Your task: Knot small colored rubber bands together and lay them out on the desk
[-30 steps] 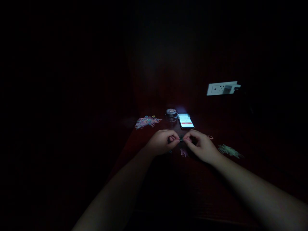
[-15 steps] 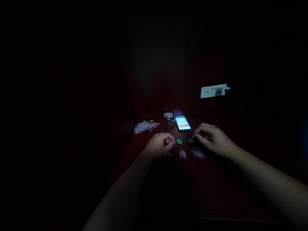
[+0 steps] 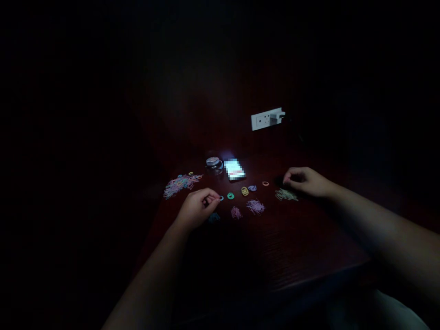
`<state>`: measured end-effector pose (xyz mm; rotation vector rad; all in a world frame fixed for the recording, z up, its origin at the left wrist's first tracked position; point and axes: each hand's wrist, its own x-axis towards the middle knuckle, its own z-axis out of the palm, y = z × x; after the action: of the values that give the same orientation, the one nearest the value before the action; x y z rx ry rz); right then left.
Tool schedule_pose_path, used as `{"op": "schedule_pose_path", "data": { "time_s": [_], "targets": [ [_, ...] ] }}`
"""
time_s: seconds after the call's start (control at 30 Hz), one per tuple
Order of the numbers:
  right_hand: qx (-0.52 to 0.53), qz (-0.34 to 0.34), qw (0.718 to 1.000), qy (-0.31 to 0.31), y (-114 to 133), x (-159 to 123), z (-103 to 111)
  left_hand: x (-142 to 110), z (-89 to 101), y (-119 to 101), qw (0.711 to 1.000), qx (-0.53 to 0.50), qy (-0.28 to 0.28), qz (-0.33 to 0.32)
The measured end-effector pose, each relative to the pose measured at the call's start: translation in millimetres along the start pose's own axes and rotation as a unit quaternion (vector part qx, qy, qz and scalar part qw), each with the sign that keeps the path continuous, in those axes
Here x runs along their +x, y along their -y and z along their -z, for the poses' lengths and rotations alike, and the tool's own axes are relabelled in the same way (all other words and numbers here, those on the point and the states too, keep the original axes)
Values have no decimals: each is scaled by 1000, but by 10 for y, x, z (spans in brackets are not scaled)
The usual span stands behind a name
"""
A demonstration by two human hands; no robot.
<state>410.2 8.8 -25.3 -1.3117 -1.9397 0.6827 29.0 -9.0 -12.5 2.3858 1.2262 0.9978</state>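
My left hand [image 3: 198, 207] is low over the table with thumb and fingers pinched. A small pale-blue rubber band [image 3: 221, 198] shows right at its fingertips; whether it is gripped or lies on the table I cannot tell. Beside it lie green [image 3: 230, 196], yellow [image 3: 244, 191] and purple rubber bands [image 3: 252, 188] in small coils, then a single orange band [image 3: 265, 184]. My right hand [image 3: 307, 181], its fingers closed together, hovers just behind a pile of pale-green bands [image 3: 286, 195]. Anything between those fingers is too small to make out.
Nearer me are piles of blue [image 3: 214, 217], pink [image 3: 236, 212] and lilac bands [image 3: 255, 206]. A mixed heap [image 3: 180, 185] lies at the left. A lidded clear jar [image 3: 213, 165] and a lit phone [image 3: 234, 169] stand behind. The wall holds a socket [image 3: 264, 120] with a plug.
My hands were together on a small band, then parted. My right hand has moved right to the pale-green pile, uncovering the coils. The view has turned right.
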Motion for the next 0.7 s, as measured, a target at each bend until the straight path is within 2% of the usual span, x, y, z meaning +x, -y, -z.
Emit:
{"op": "schedule_pose_path", "data": {
  "time_s": [0.27,0.5,0.6,0.7],
  "targets": [
    [-43,26,997,65,53,-13,21,-8,9,-3,1000,0,6,12],
    [-26,-3,998,52,-22,9,17,-4,12,23,1000,1,4,14],
    [-98,-6,993,63,47,-16,-40,-4,17,22,1000,3,4,15],
    [-245,22,968,59,155,-43,-140,-9,17,22,1000,3,6,18]
  ]
}}
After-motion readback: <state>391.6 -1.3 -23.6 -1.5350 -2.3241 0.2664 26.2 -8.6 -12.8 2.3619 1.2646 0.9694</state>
